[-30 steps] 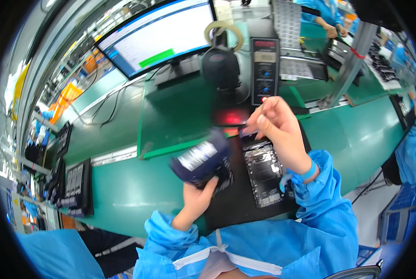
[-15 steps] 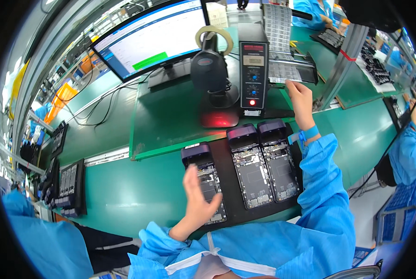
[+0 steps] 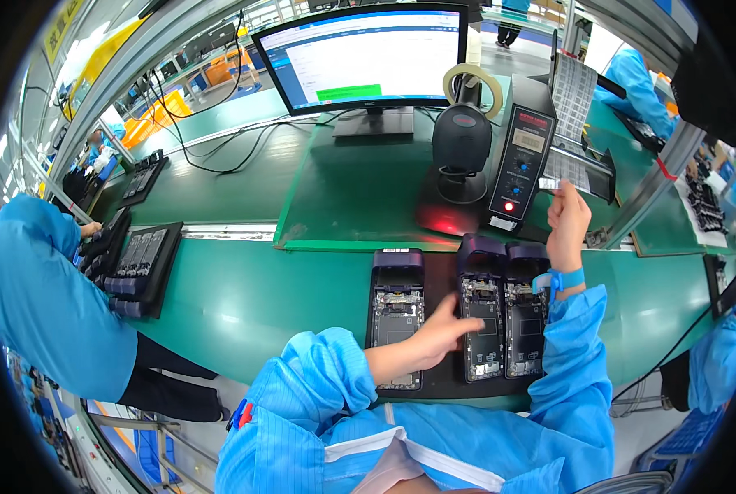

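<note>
Three opened handheld devices with bare circuit boards lie on a black mat (image 3: 439, 375): a left one (image 3: 397, 309), a middle one (image 3: 480, 350) and a right one (image 3: 524, 325). My left hand (image 3: 434, 336), slightly blurred, reaches across the left device toward the middle one. Its thumb and fingers are apart and hold nothing. Beside the label dispenser (image 3: 582, 170), my right hand (image 3: 569, 222) pinches a small white label (image 3: 550, 184) at the fingertips. A blue band (image 3: 567, 281) circles my right wrist.
A black scanner on a stand (image 3: 461, 148) casts red light on its base. Beside it stands a control box (image 3: 522, 156) with a lit red lamp. Behind is a monitor (image 3: 368, 58). At left, a co-worker (image 3: 59, 296) is near a tray of similar devices (image 3: 146, 259). A metal post (image 3: 652, 189) rises at right.
My left hand has moved right, from the left device toward the middle one. My right hand has drawn slightly back from the dispenser with the label. The whole view has shifted.
</note>
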Motion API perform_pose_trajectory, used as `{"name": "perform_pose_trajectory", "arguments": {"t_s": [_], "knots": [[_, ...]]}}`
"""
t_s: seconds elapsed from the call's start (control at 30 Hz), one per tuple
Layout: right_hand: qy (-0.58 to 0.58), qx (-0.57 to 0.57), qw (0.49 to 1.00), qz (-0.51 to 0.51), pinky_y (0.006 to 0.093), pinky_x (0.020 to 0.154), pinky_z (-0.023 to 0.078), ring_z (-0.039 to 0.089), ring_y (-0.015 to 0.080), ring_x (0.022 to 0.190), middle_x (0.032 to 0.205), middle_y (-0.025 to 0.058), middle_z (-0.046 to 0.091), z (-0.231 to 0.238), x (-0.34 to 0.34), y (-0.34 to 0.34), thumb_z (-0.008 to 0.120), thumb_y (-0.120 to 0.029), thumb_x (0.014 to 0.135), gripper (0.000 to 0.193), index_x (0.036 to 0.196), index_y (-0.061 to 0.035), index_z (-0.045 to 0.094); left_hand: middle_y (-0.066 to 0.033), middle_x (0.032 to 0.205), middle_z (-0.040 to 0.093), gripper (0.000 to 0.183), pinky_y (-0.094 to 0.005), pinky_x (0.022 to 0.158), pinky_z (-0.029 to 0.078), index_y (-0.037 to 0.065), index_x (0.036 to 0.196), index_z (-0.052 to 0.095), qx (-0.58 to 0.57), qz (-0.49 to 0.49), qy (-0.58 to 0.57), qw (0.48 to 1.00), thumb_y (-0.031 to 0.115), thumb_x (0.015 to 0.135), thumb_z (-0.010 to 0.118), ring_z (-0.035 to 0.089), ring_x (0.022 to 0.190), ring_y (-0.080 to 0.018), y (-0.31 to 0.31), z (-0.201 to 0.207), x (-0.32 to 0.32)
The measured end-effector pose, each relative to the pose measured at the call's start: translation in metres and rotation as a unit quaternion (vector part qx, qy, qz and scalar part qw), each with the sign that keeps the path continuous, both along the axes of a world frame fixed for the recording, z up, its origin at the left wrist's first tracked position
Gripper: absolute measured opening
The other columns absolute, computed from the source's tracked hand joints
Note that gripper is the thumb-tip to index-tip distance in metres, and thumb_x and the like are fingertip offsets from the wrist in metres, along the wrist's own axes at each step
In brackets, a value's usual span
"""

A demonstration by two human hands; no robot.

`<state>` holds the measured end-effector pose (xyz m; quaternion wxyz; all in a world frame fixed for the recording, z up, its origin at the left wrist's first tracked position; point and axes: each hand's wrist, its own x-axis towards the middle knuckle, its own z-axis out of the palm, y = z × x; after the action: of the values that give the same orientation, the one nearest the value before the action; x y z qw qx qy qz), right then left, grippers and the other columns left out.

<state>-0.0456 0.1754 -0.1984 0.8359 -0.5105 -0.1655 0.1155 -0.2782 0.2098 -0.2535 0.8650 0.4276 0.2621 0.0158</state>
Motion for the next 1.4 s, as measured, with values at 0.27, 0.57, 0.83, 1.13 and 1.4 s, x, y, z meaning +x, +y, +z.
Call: {"name": "perform_pose_trajectory", "arguments": {"t_s": [0.27,0.57,0.83,1.13,1.4], "knots": [[-0.041,-0.074,0.975,0.203,0.0187,0.044,0.025,0.039,0.003,0.048,0.053,-0.0031,0.046,0.002,-0.047,0.031,0.054,-0.02,0.08,0.023,0.065,-0.0036,0.059,-0.0109,0.109,0.053,0.043,-0.0386,0.087,0.041,0.0,0.113,0.046,-0.11,0.023,-0.084,0.99,-0.008,0.071,0.053,0.051,0.102,-0.0234,0.009,0.01,-0.035],[-0.048,-0.03,0.985,0.164,0.0182,0.042,0.021,0.032,0.002,0.048,0.055,-0.0055,0.04,-0.001,-0.05,0.034,0.052,-0.016,0.082,0.012,0.079,-0.0048,0.055,-0.0103,0.104,0.053,0.023,-0.0384,0.09,0.038,-0.001,0.104,0.048,-0.108,0.297,-0.207,0.926,0.007,0.083,0.047,0.05,0.097,-0.0211,0.091,0.055,0.006],[-0.151,0.111,0.98,0.066,0.0176,0.047,0.026,0.035,0.002,0.055,0.064,-0.004,0.043,0.043,-0.043,-0.016,0.048,-0.015,0.083,0.017,0.069,-0.0055,0.05,-0.0127,0.108,0.051,0.026,-0.0403,0.093,0.034,-0.001,0.106,0.046,-0.055,0.343,-0.23,0.909,0.016,0.086,0.044,0.048,0.101,-0.0237,0.122,0.052,0.028],[-0.266,0.036,0.92,0.286,0.0326,0.09,0.035,0.04,0.0202,0.111,0.122,0.0155,0.036,0.052,-0.117,-0.024,0.065,-0.01,0.07,0.026,0.088,-0.0011,0.048,-0.0085,0.101,0.054,0.033,-0.0275,0.08,0.041,0.0,0.111,0.046,0.413,0.166,-0.075,0.893,0.008,0.08,0.054,0.051,0.092,-0.0137,0.033,0.033,-0.007],[-0.368,0.004,0.902,0.223,0.0344,0.087,0.036,0.047,0.0269,0.103,0.116,0.0206,0.042,0.041,-0.132,-0.022,0.069,-0.011,0.066,0.03,0.086,-0.003,0.047,-0.0088,0.095,0.054,0.029,-0.0306,0.074,0.044,0.002,0.107,0.047,0.523,0.146,-0.113,0.832,0.005,0.078,0.052,0.054,0.089,-0.0192,0.018,0.033,-0.006]]}}
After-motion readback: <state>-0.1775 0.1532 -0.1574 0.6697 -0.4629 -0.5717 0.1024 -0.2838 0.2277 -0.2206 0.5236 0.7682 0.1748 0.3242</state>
